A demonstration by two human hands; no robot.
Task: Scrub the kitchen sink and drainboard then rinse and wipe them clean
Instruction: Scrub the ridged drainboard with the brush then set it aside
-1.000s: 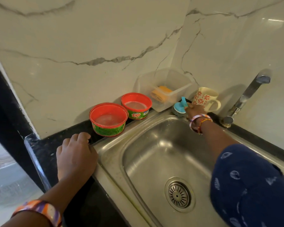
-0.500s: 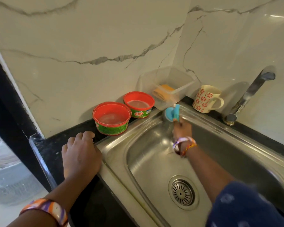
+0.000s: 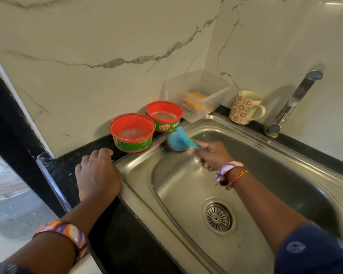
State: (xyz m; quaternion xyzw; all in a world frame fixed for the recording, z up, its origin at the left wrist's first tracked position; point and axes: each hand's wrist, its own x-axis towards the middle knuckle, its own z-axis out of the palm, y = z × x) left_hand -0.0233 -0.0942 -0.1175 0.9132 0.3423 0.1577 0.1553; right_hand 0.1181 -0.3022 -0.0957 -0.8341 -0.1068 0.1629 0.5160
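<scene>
A stainless steel sink (image 3: 186,194) fills the lower right, with a round drain strainer (image 3: 218,216) in its bottom. My right hand (image 3: 212,155) grips the handle of a blue scrubber (image 3: 178,140) and holds it over the sink's far left corner, close to the rim. My left hand (image 3: 98,173) rests on the black counter at the sink's left edge, its fingers bent over the rim. Nearest the scrubber stands a red and green soap tub (image 3: 132,133), and a second one (image 3: 164,116) stands behind it.
A clear plastic box (image 3: 210,89) with an orange sponge (image 3: 194,100) sits against the marble wall. A flowered mug (image 3: 245,107) stands beside it. The tap (image 3: 293,101) rises at the back right. The black counter (image 3: 67,171) ends at the left.
My right hand took the blue scrubber from beside the mug and carried it left along the sink's back rim, close to the soap tubs. My left hand stayed put.
</scene>
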